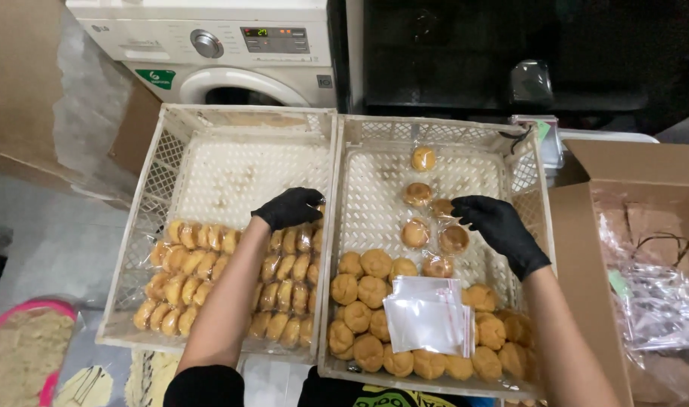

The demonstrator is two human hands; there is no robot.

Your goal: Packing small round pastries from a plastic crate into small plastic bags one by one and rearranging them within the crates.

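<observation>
Over two pale plastic lattice crates set side by side, both hands work in black gloves. The left hand [290, 207] rests at the top of the packed rows in the left crate [209, 173], its fingers curled down onto a wrapped pastry [316, 213] at the row's end by the shared wall; how tightly it grips cannot be told. The packed pastries [224, 279] are golden, oval and glossy in clear film, standing on edge in tight ranks that run across the crate, each long axis pointing roughly away from the person. The right hand [497, 222] hovers in the right crate [435, 151], thumb and forefinger pinched narrowly on the clear film of a bagged pastry [441, 207], round and flat, with no clear long axis. Near it lie loose bagged rounds [417, 194], well apart from one another. Lower down, bare pastries [367, 294] with rough, cracked, matte tops crowd the near end, and a stack of clear bags [429, 315] lies flat on them. An open cardboard box [630, 173] stands to the right, a white washing machine [209, 45] behind.
</observation>
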